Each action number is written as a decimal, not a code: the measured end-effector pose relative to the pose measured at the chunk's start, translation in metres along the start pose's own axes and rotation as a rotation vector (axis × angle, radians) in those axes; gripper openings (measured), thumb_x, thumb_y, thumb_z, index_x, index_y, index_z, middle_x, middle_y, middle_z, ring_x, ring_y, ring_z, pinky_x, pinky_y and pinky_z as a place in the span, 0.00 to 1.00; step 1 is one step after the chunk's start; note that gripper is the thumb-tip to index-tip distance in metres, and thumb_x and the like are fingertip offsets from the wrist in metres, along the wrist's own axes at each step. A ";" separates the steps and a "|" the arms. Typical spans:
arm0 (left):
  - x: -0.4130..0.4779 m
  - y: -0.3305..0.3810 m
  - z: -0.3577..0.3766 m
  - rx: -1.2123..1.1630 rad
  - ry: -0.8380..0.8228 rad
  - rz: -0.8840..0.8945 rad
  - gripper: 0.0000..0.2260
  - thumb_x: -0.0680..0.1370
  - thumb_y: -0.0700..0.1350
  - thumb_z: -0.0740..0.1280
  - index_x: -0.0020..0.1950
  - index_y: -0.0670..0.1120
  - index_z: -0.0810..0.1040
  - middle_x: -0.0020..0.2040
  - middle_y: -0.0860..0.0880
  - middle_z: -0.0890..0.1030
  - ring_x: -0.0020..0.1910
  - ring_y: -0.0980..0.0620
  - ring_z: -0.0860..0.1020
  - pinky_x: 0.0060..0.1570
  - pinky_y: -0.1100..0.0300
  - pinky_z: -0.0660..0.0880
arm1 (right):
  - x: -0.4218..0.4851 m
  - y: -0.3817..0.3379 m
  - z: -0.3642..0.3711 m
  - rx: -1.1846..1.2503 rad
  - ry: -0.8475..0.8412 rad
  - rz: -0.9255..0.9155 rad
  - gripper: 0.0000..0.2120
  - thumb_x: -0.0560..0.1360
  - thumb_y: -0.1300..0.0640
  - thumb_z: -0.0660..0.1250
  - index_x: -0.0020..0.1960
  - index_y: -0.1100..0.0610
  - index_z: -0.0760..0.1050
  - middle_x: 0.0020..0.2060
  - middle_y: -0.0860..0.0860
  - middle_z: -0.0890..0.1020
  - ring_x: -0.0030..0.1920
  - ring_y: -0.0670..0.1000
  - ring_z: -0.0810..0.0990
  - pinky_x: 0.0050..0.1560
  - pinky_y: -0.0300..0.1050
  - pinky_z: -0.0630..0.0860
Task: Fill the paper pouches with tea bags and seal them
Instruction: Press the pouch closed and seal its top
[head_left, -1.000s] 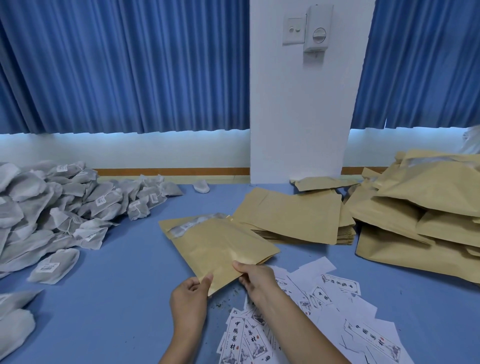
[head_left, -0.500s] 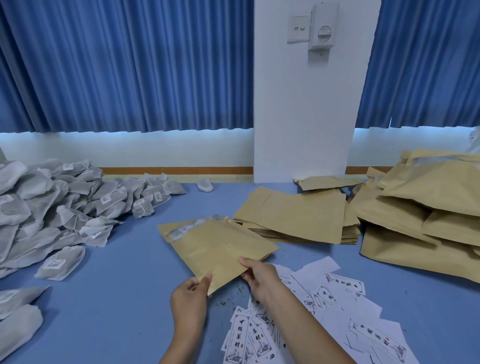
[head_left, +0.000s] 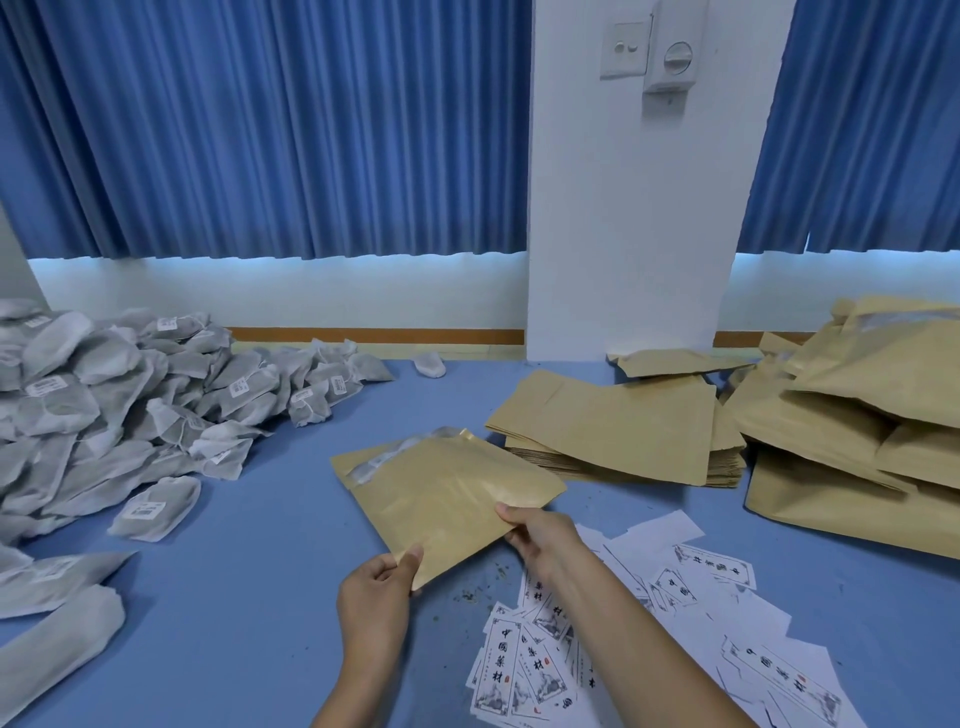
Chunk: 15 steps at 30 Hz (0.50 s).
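Observation:
A brown paper pouch (head_left: 441, 493) lies at the middle of the blue table, its far end showing a clear strip. My left hand (head_left: 376, 587) pinches its near corner with the thumb on top. My right hand (head_left: 540, 532) grips the pouch's near right edge. A big heap of grey-white tea bags (head_left: 104, 415) covers the table's left side. A flat stack of empty pouches (head_left: 613, 431) lies behind the held pouch to the right.
Bulging brown pouches (head_left: 862, 426) are piled at the far right. Printed paper labels (head_left: 649, 639) are scattered under my right forearm. Long grey bags (head_left: 47, 634) lie at the near left. A white pillar (head_left: 628, 208) and blue curtains stand behind the table (head_left: 249, 597).
The view has shifted slightly. Both hands keep their hold on the pouch, which has turned a little and settled lower toward the table.

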<state>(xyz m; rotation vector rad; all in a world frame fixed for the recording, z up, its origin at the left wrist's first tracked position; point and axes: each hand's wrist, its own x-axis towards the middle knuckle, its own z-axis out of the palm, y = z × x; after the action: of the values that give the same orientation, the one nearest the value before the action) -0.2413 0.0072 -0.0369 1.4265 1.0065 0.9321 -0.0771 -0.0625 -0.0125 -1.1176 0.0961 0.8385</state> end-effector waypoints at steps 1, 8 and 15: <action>0.000 -0.001 -0.001 -0.007 0.002 -0.007 0.24 0.74 0.46 0.72 0.22 0.49 0.65 0.21 0.53 0.62 0.20 0.57 0.60 0.30 0.58 0.57 | 0.000 -0.001 0.000 0.010 0.000 -0.009 0.07 0.70 0.75 0.69 0.41 0.66 0.75 0.38 0.58 0.80 0.38 0.53 0.79 0.26 0.37 0.78; -0.001 0.001 -0.004 -0.025 0.002 0.000 0.19 0.75 0.45 0.72 0.27 0.43 0.69 0.21 0.53 0.64 0.19 0.59 0.66 0.32 0.57 0.60 | 0.004 -0.007 -0.006 -0.102 0.025 -0.069 0.07 0.69 0.72 0.72 0.41 0.65 0.74 0.38 0.57 0.80 0.35 0.52 0.77 0.25 0.35 0.74; -0.004 0.001 -0.006 -0.045 -0.006 -0.018 0.15 0.75 0.44 0.71 0.31 0.41 0.72 0.23 0.52 0.66 0.30 0.51 0.65 0.33 0.59 0.60 | 0.008 -0.016 -0.010 -0.057 0.103 -0.115 0.09 0.71 0.72 0.70 0.48 0.68 0.72 0.38 0.57 0.78 0.35 0.53 0.77 0.24 0.37 0.75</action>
<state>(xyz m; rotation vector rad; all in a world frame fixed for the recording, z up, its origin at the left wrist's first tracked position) -0.2485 0.0051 -0.0349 1.3804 0.9867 0.9315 -0.0583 -0.0696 -0.0088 -1.2088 0.0926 0.6853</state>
